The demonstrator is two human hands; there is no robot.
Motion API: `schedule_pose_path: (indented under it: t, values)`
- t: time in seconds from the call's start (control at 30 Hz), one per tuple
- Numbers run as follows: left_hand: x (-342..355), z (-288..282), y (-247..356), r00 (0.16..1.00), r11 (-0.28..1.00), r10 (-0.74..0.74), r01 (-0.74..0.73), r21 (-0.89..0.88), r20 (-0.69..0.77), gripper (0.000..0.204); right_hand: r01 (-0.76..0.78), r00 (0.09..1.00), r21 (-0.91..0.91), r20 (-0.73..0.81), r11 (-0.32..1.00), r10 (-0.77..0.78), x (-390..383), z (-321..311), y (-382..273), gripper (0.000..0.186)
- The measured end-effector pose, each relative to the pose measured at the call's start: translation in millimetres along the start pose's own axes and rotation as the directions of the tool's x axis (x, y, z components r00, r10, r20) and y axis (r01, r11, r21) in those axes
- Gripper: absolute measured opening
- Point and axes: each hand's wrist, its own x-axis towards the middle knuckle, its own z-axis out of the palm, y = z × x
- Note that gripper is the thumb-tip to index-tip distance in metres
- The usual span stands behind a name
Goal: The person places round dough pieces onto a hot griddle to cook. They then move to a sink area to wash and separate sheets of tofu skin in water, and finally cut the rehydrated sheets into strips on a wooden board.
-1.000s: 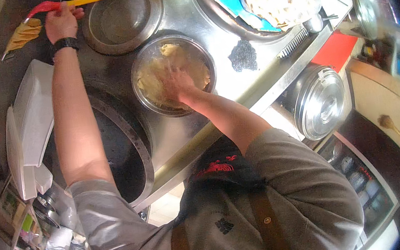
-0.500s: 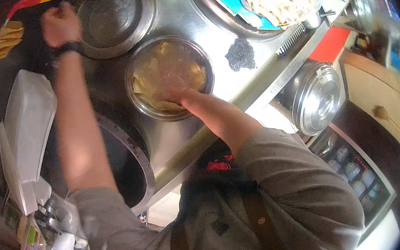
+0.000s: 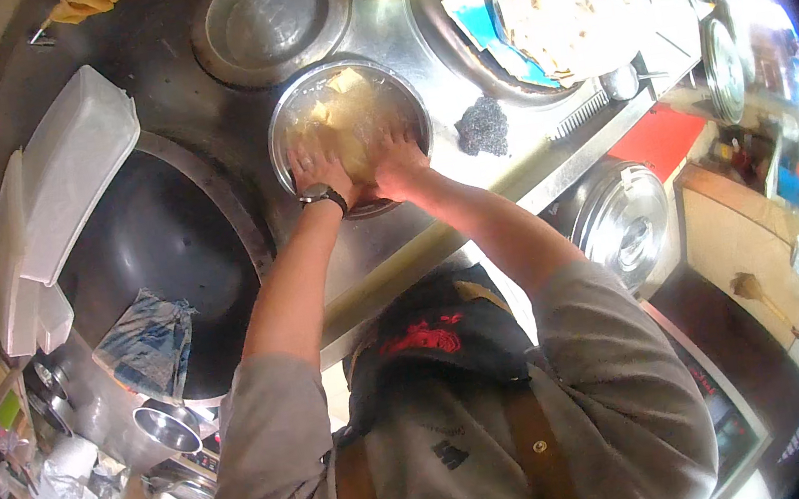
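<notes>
- Head view had both hands down in a round metal bowl (image 3: 278, 142) sitting on a steel table (image 3: 391, 33).
- Far as I could judge, this was mid-job: the pale yellow pieces (image 3: 335, 129) were in the bowl, in what looked like cloudy liquid, a couple poking up at the far side.
- I couldn't spot any pieces set aside elsewhere, so my guess is the handling part wasn't done. How much was left, no idea.
- Left hand (image 3: 319, 171) and right hand (image 3: 398, 164) were side by side at the near edge, fingers loosely spread and pointing down into the stuff. Tips were too blurry to say exactly what they touched.
- Table was pretty busy: a shallow round metal dish (image 3: 209, 47) just beyond the bowl, a dark scrubber (image 3: 482, 127) to its right, a comb-like brush (image 3: 576, 118) past that, and a bag of pale strips (image 3: 559, 1) further back.
- Off left, a big black wok (image 3: 155, 231) with a blue patterned cloth (image 3: 147, 338) over its near edge, plus white plastic tubs (image 3: 82, 175).
- Room looked like a cramped kitchen, with a lidded metal pot (image 3: 626, 225) off the table's right edge.
</notes>
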Motion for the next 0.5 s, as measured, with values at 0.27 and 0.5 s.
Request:
schedule_pose_path:
  t: [0.27, 0.5]
  values:
    - [28.4, 40.4, -5.1, 0.996, 0.999, 0.04, -0.041, 0.02, 0.081, 0.074, 0.029, 0.994, 0.175, -0.105, 0.984, -0.011, 30.0, 78.3, -1.9, 0.028]
    - [42.3, 34.0, -14.5, 0.989, 0.986, 0.056, -0.076, -0.147, -0.14, 0.072, 0.075, 0.98, 0.157, 0.173, 0.985, -0.102, 19.0, -23.2, 8.2, 0.081]
